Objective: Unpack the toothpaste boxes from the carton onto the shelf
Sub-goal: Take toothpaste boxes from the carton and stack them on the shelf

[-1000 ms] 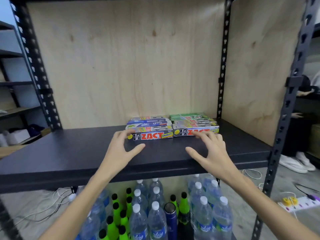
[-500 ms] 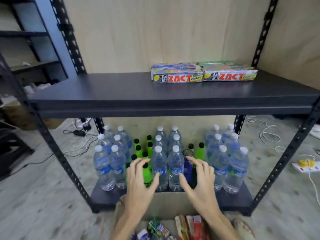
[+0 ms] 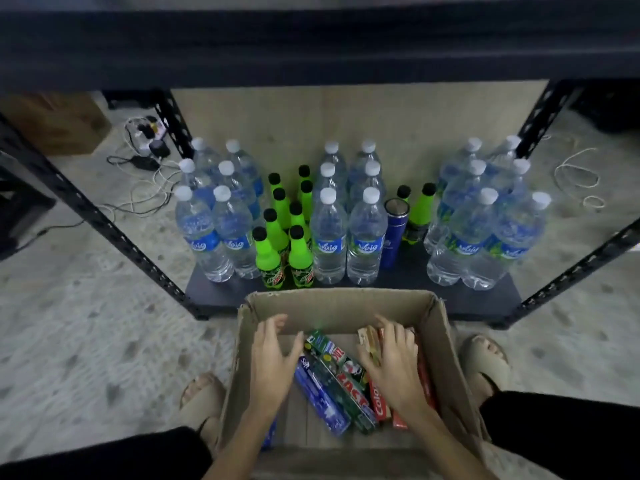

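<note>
Head view, looking down into the open cardboard carton (image 3: 440, 337) standing on the floor between the person's feet, directly in front of the lower shelf (image 3: 398, 292) of a dark metal rack. Both hands are inside the carton. The left hand (image 3: 273, 362) is spread with fingers relaxed, hovering over or lightly touching the bare left part of the carton floor beside a blue toothpaste box (image 3: 320, 398); it pinches nothing. The right hand (image 3: 391, 362) lies with fingers extended over the upright boxes on the right (image 3: 369, 342); whether any is yet gripped cannot be told.

The toothpaste boxes lie loose in the carton: the blue box, a green Zact box (image 3: 341, 368) beside it, a red Colgate box (image 3: 379, 405) further right. The upper shelf (image 3: 311, 46) crosses the top of the view, its upper surface hidden.

Step in hand, as judged: reaching for the next boxes. The next move calls for closing each hand round one or more boxes, gathering them parallel, and lifting clear of the carton walls. The water bottles (image 3: 329, 237) and green soda bottles (image 3: 270, 258) on the lower shelf stand near the carton.
</note>
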A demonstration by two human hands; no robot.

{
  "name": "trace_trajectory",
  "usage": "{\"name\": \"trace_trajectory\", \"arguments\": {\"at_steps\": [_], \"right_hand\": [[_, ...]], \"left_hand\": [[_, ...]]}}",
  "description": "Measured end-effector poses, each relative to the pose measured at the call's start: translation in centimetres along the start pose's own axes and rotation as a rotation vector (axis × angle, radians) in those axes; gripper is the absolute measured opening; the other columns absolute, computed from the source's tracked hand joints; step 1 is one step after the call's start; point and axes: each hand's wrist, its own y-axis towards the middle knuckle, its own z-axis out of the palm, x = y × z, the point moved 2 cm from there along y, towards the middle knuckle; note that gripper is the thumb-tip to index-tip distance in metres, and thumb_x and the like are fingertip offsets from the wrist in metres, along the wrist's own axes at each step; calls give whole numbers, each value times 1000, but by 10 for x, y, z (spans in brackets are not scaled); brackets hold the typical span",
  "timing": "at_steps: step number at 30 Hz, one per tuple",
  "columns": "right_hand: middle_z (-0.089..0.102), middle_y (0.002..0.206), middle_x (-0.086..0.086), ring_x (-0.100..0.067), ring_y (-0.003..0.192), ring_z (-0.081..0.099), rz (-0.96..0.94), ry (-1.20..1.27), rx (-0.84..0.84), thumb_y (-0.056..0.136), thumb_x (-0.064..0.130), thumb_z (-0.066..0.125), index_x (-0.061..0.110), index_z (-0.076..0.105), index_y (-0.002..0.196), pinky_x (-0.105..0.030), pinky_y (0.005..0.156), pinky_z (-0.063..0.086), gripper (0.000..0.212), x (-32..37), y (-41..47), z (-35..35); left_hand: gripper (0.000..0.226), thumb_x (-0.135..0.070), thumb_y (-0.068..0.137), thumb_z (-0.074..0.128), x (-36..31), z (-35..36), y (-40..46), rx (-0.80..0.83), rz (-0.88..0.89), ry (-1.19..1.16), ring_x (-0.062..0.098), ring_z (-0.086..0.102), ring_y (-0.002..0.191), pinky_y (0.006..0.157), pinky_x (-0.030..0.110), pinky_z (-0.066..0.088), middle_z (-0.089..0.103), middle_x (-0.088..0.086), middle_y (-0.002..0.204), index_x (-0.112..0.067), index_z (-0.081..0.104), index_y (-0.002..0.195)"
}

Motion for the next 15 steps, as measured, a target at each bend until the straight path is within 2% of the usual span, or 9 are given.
{"name": "trace_trajectory", "arguments": {"at_steps": [3,5,9,12,15], "right_hand": [[54,130,-5,-27,111,48,84,-114,102,88,65,38,21,44,143,-44,95,42,71,-29,-12,27],[54,131,-10,-29,114,47,157,-152,164,91,60,50,17,43,145,-45,98,40,69,-47,-21,42],[49,140,-10,-29,127,43,234,-157,228,90,53,63,18,38,148,-44,109,33,73,-57,-27,61],[53,136,-10,-30,122,47,222,-177,210,85,58,67,20,42,146,-46,104,38,76,-56,-26,75],[55,136,-5,-26,117,47,134,-190,227,85,56,67,22,46,143,-40,96,38,70,-53,-25,89]], "left_hand": [[27,-30,92,71,39,15,-15,82,-117,27,14,56,99,83,27,45,52,-7,105,-23,56,113],[27,-26,92,72,59,29,-23,170,-167,49,19,58,99,80,20,43,54,-2,107,-18,59,115],[41,-26,92,71,83,60,-25,318,-267,82,30,59,108,92,41,50,55,11,119,-11,56,128],[54,-27,92,71,83,77,-24,368,-317,80,34,54,118,103,42,45,49,16,131,-12,47,139],[60,-29,94,69,80,91,-24,414,-320,108,30,49,127,107,36,39,42,14,141,-18,42,147]]}}
